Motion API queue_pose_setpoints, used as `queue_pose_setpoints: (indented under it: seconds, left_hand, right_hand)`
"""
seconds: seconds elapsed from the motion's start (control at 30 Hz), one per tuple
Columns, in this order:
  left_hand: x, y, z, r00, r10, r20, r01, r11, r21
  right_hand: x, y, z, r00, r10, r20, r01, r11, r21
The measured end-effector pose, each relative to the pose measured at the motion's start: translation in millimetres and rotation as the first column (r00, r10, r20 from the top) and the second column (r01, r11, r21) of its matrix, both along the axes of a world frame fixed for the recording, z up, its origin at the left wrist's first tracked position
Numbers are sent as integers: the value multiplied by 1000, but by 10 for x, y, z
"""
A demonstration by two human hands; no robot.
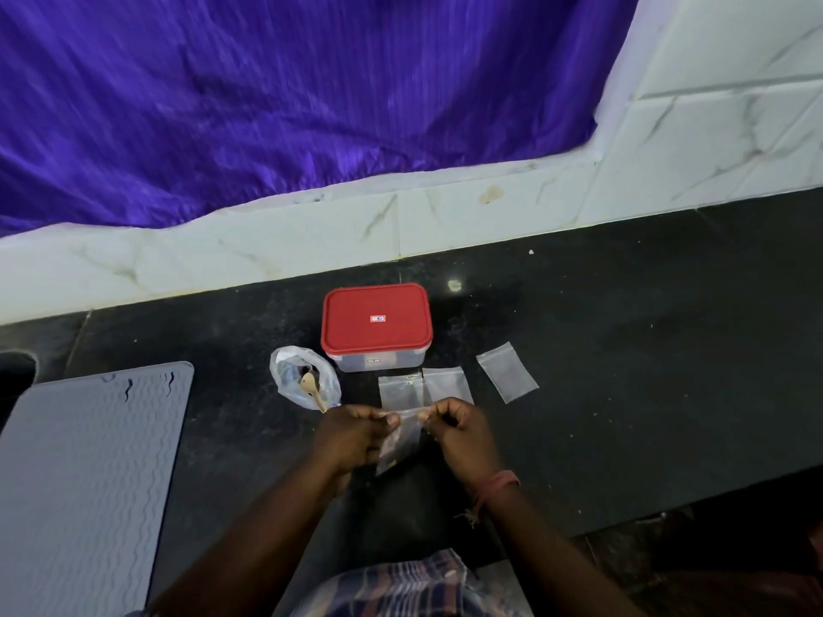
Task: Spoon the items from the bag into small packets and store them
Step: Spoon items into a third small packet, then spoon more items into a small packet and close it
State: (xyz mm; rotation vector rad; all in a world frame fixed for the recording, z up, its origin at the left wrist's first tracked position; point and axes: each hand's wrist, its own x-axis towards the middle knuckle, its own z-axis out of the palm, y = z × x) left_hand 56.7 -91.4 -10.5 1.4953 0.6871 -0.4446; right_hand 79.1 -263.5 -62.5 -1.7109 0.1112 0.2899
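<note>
Both hands hold one small clear packet [403, 438] above the black counter, near its front edge. My left hand [356, 434] pinches the packet's top left corner and my right hand [458, 431] pinches its top right. Some dark contents show low inside the packet. To the left lies a clear plastic bag [289, 376] with a wooden spoon [310, 387] resting in its mouth. Three empty packets lie flat behind my hands: one [398, 389], one [447, 382] and one [507, 371] to the right.
A clear box with a closed red lid [376, 325] stands behind the bag. A grey ribbed mat [84, 474] covers the counter's left side. The white tiled ledge [267, 242] and purple curtain [267, 95] close off the back.
</note>
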Motion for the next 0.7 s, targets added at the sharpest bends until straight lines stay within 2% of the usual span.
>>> queue_pose_setpoints:
  seconds: [0.07,0.17,0.4,0.5,0.6,0.7]
  left_hand:
    - [-13,-10,-36,998,-15,-64,9,995,-99]
    - [27,-22,-86,995,-20,-94,9,993,-120]
    - [338,-107,-258,990,130,-52,-130,991,-4]
    - [530,-135,-334,990,142,-24,-137,981,135]
    - [636,-173,-366,999,36,18,-40,921,387]
    - [661,-267,-310,990,-30,135,-34,891,452]
  right_hand:
    - [-5,-42,-24,999,28,-21,-28,999,39]
    - [11,-72,-19,998,-6,-67,11,997,75]
    - [334,137,7,979,-175,-107,163,981,-108]
    - [492,220,-31,978,-188,-87,164,958,-235]
    - [537,220,13,994,-112,-14,98,922,-373]
    - [640,62,24,990,-124,64,140,882,-451]
